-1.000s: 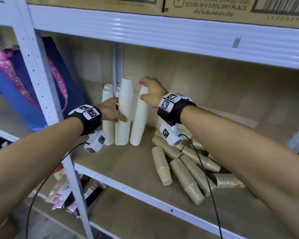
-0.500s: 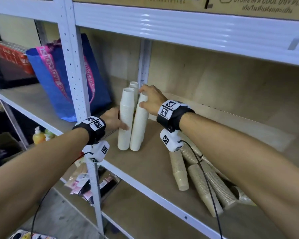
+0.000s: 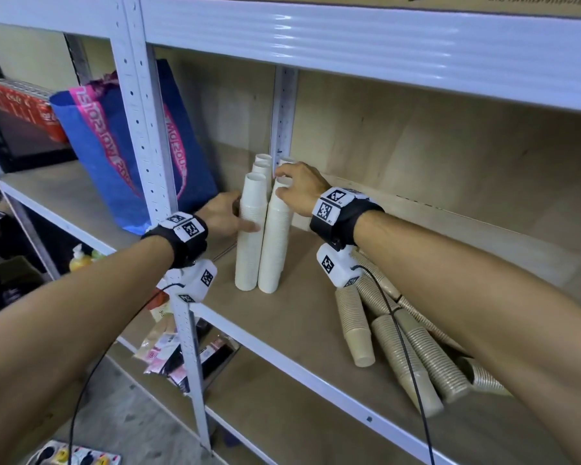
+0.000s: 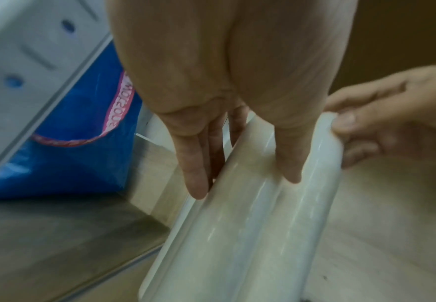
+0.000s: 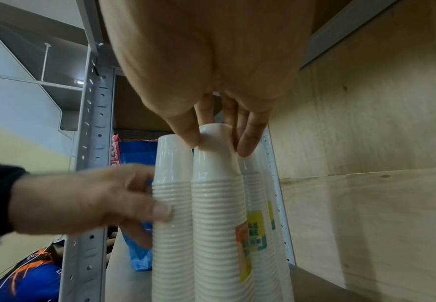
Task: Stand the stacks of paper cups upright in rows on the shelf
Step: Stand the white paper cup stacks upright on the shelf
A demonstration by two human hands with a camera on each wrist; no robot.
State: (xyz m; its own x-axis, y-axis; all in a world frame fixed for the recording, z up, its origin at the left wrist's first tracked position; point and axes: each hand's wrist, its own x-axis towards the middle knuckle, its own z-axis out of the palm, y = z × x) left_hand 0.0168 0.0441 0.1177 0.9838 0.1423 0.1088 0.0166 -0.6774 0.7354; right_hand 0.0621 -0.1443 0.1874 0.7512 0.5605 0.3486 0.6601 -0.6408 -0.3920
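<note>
Two white cup stacks stand upright side by side at the left of the wooden shelf (image 3: 316, 330). My left hand (image 3: 227, 214) (image 4: 237, 143) holds the left front stack (image 3: 249, 250) (image 5: 172, 235) at mid height, thumb in front and fingers behind. My right hand (image 3: 294, 189) (image 5: 216, 139) pinches the top of the right front stack (image 3: 275, 250) (image 4: 302, 224). More white stacks (image 3: 262, 164) stand behind them. Several brown cup stacks (image 3: 399, 347) lie flat in a heap to the right, under my right forearm.
A blue and pink bag (image 3: 121, 146) stands in the bay to the left, beyond the white perforated post (image 3: 148, 146). The upper shelf beam (image 3: 349, 38) hangs low above. Packets (image 3: 182, 357) lie on the lower shelf. A plywood wall (image 3: 450, 162) closes the back.
The right front stack leaned apart from the others a second ago; now it stands upright against the left front stack. My left hand has slid to that left stack. The head view has panned left.
</note>
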